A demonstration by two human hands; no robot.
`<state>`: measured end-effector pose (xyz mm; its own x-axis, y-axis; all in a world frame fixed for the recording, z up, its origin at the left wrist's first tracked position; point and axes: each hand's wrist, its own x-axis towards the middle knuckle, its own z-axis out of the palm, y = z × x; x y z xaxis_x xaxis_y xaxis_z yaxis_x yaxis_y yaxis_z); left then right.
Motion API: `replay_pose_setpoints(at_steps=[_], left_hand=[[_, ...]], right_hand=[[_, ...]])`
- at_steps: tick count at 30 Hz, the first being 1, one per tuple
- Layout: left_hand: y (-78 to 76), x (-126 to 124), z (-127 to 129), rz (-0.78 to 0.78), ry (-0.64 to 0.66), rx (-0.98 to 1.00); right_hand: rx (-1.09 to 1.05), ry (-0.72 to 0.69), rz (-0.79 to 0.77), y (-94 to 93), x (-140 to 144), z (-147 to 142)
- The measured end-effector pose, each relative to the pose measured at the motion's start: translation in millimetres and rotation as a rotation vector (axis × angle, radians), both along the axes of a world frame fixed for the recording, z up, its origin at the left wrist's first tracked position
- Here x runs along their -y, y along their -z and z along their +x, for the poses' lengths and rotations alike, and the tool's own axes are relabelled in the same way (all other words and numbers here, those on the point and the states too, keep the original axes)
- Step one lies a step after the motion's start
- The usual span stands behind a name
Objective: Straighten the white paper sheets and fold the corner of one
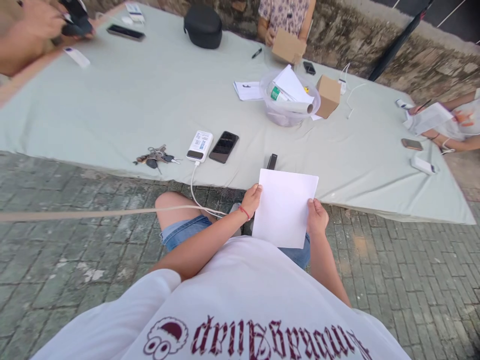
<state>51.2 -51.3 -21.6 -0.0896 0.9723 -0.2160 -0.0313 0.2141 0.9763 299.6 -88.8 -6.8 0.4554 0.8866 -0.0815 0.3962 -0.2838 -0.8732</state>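
I hold a blank white sheet of paper over my lap, just in front of the near edge of a pale green cloth-covered table. My left hand grips the sheet's left edge; a red band circles that wrist. My right hand grips the sheet's right edge. A small black device lies on the table just beyond the sheet's top edge.
On the table lie keys, a white power bank with a cable, a black phone, a clear tub of papers, a cardboard box and a black case. Other people's hands work at far left, far side and right.
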Motion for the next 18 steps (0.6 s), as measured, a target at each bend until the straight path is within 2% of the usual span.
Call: replay_pose_setpoints(at_steps=[4, 9, 18], left_hand=[[2.2, 1.8, -3.3, 0.018, -0.009, -0.032], [2.9, 1.0, -2.3, -0.005, -0.055, -0.061], [7.5, -1.4, -1.9, 0.009, -0.038, -0.047]], right_hand=[[0.092, -0.008, -0.002, -4.2, 2.1, -2.6], [0.033, -0.030, 0.011, -7.6, 1.7, -5.6], [-0.015, -0.022, 0.010, -11.4, 3.2, -7.2]])
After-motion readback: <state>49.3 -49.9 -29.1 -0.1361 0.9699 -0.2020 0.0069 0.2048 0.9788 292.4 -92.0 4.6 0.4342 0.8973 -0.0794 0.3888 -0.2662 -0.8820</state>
